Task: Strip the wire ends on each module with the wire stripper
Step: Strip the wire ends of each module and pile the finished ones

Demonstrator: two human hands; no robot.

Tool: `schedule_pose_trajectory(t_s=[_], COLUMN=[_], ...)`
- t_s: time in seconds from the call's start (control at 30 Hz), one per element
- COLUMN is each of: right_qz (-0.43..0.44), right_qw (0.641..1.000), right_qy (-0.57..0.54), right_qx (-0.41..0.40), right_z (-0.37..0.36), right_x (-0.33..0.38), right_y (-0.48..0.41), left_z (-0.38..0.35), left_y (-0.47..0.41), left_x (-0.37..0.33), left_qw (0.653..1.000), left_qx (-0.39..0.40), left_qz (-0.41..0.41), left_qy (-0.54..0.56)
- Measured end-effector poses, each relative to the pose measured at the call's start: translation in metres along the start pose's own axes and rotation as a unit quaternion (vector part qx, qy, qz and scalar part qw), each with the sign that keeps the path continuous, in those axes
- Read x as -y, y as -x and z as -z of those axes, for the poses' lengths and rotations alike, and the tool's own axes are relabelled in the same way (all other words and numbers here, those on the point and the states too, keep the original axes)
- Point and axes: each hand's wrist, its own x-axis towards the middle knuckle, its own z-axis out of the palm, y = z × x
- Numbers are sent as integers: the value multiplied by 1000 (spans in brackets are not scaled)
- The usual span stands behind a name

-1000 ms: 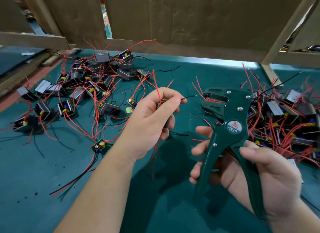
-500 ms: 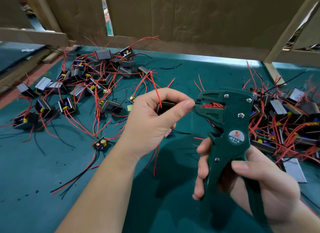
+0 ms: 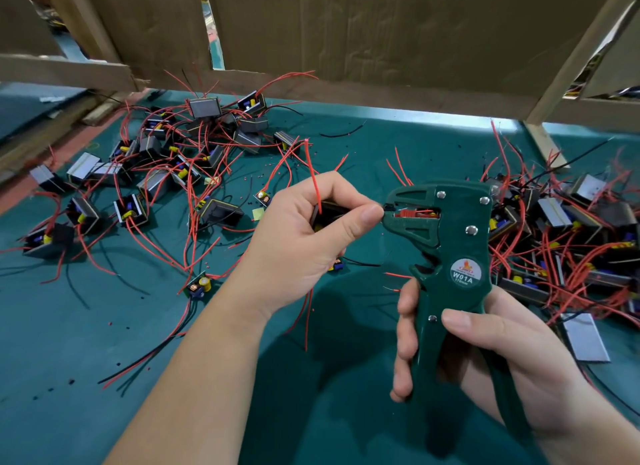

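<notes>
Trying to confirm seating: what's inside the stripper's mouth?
A black wire end, pinched by the left hand, sits in the wire stripper; red inner parts show. Its tip is covered.

Bare table [image 3: 52,326] is lying open near you and running up the middle. A left pile [image 3: 166,174] and a right pile [image 3: 571,243] of wired modules are flanking you, and a cardboard wall [image 3: 381,42] is blocking the far side.

module [image 3: 328,212] mostly hidden, wire tip [image 3: 388,207] perhaps clamped

Teal mat [image 3: 86,378] covering the bench. Brown cardboard panels [image 3: 381,32] upright along the far edge, with pale wooden battens [image 3: 578,52]. One small yellow paper square [image 3: 258,214] on the mat.
</notes>
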Motion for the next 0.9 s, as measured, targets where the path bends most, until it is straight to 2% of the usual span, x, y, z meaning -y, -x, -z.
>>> schedule_pose_trajectory(t_s=[0.27, 0.4, 0.5, 0.6, 0.73, 0.9], right_qz=[-23, -24, -24, -1, 48, 22], right_qw=[999, 993, 985, 988, 987, 991], right_qy=[-11, -26, -4, -26, -70, -75], right_qx=[-43, -110, -171, -150, -140, -111], right_z=[-8, -16, -16, -12, -1, 2], right_x=[2, 0, -3, -3, 2, 4], right_y=[-2, -4, -7, -12, -11, -8], left_z=[7, 5, 2, 2, 7, 5], left_y=[2, 4, 4, 1, -1, -1], left_x=[4, 4, 6, 8, 6, 4], left_qw=[996, 993, 989, 986, 988, 991], left_qx=[25, 19, -5, -23, -19, 13], left_qz=[72, 117, 115, 128, 147, 122], left_qy=[-45, -24, -94, -106, -39, -47])
